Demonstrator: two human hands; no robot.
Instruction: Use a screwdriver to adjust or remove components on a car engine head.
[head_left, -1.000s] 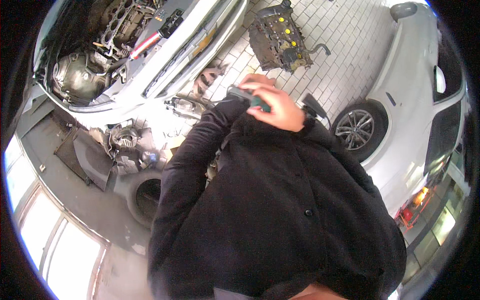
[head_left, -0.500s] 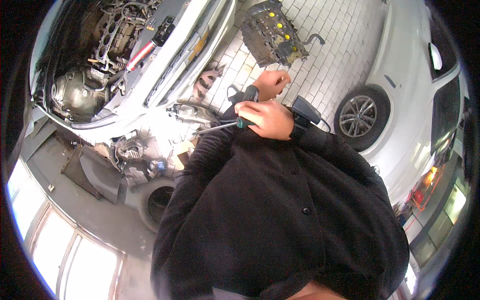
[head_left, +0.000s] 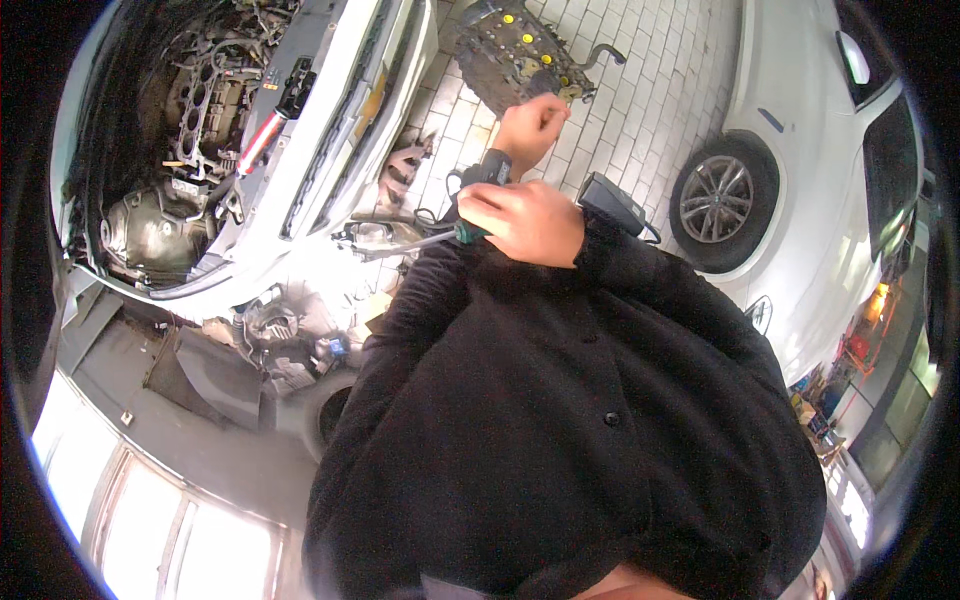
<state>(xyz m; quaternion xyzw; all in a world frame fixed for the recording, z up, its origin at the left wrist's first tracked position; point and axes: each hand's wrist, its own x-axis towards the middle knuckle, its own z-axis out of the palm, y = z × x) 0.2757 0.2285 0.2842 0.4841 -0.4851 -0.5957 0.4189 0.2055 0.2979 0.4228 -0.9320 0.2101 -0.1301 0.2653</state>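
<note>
My right hand (head_left: 530,225) is closed round the dark green handle of a screwdriver (head_left: 464,232), in front of my chest. Its metal shaft points left, across my left sleeve. Beyond it, my left hand (head_left: 533,128) is raised with its fingers curled in and nothing visible in them. A dark band (head_left: 488,170) circles my left wrist. A black box-like device (head_left: 613,203) with a cable is at my right wrist. Past my left hand, an engine block (head_left: 515,55) with several yellow round caps sits on the tiled floor (head_left: 650,60), partly covered by that hand.
At left stands a white car (head_left: 340,130) with its engine bay (head_left: 200,120) exposed; a red-and-white tool (head_left: 262,140) lies across its front. Removed parts (head_left: 290,335) and a tyre (head_left: 328,405) lie below it. Another white car (head_left: 800,200) stands at right.
My view has shifted, so the engine block and left car sit farther left. My left hand has risen toward the engine block. My right hand still grips the screwdriver.
</note>
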